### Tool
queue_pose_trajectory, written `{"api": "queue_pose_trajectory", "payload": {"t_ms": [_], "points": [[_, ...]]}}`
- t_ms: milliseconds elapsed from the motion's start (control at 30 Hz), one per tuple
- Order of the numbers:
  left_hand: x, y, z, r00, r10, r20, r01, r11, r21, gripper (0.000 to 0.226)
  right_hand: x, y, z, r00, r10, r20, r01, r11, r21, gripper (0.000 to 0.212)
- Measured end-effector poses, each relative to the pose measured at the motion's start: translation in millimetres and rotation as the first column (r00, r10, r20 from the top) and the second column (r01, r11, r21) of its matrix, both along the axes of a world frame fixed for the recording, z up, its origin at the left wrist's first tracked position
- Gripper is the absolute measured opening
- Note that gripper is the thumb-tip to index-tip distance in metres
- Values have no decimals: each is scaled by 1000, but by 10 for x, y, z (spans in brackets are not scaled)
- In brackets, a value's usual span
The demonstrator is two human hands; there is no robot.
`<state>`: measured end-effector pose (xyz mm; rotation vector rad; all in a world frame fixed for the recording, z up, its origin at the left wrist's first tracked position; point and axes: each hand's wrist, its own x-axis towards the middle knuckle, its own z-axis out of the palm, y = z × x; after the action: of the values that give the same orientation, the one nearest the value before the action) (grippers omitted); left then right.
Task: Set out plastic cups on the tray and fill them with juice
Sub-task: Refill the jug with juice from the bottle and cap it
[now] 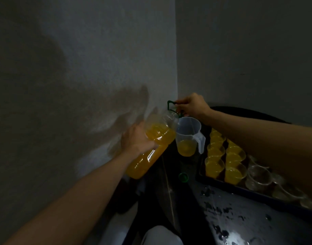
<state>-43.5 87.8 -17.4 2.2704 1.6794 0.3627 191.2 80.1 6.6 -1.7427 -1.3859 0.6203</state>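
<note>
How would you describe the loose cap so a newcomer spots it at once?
Find the dark tray of cups on the right. Just off its near left corner, on the dark tabletop in front of the clear jug, lies the cap. It is the only small, round, green thing lying flat there.

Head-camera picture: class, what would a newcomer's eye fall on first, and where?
The bright orange juice bottle, tilted at centre, gripped by the left hand at its body and the right hand at its green handle, mouth at a clear jug. Right of it, filled cups glow in rows on the dark tray, empty cups beside them.
</note>
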Motion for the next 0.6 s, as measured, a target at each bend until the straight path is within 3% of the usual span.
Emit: {"api": "queue_pose_trajectory", "payload": {"t_ms": [200, 600], "points": [[75, 4, 86, 998, -29, -63, 29, 1000, 2, 109, 58, -26, -50, 999, -31, -11, 30, 1000, -7, 25], [111, -20, 119, 980, -93, -174, 90, 996, -25, 94, 82, -45, -237, 997, -73, -28, 70, 993, -91, 21]]}}
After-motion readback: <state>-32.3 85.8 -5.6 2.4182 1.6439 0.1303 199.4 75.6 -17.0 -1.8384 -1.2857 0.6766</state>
